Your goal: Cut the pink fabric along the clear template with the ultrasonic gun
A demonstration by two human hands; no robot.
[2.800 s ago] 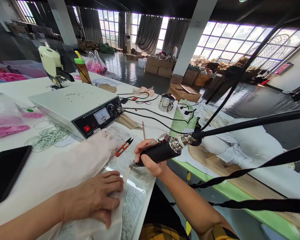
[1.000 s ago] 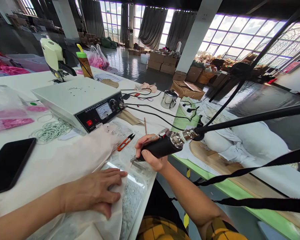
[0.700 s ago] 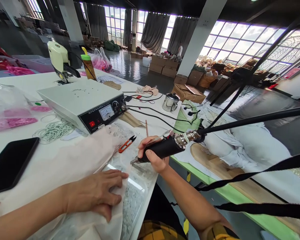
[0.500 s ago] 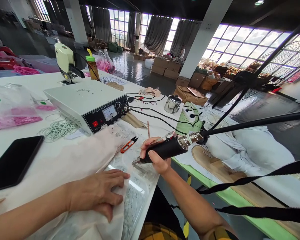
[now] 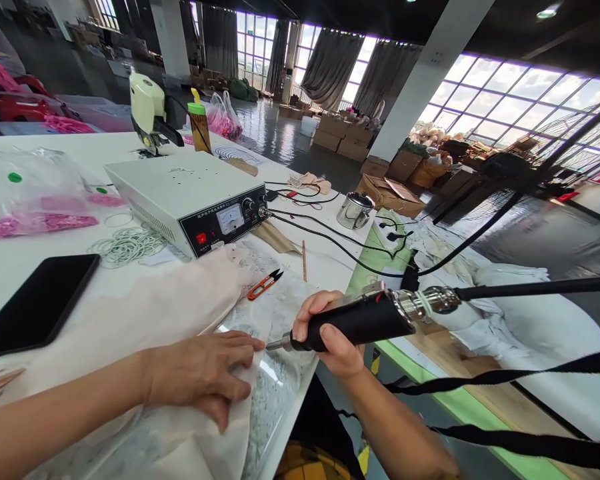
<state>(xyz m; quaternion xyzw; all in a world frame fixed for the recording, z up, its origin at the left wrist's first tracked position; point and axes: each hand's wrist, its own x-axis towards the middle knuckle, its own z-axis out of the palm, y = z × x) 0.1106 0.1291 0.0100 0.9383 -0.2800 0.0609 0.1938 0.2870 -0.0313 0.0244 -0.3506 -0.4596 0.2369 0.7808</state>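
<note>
My left hand [image 5: 207, 373] lies on thin pale fabric [image 5: 180, 293], fingers slightly spread and pressing it onto a clear sheet [image 5: 275, 387] at the table's near edge. In my right hand [image 5: 333, 333] is a black cylindrical handheld tool [image 5: 360, 323], its fingers wrapped round the body. The tool's narrow metal tip points left and lies close to my left fingertips. A thick black cable runs right from its rear. Orange-handled thread snips [image 5: 264, 285] rest just beyond the tip, and a thin brown pencil-like stick [image 5: 304, 260] lies to their right.
A white control box [image 5: 190, 200] with a dial stands behind the fabric. Left are a black phone [image 5: 40, 300], pale green rings [image 5: 130, 247] and a bag of pink items [image 5: 40, 207]. A metal cup [image 5: 355, 210] stands near the right edge. Black straps and cables cross the right side.
The tool in my right hand has tilted flatter, its rear end swinging right and down, its tip now nearer my left fingertips. The camera view has shifted slightly.
</note>
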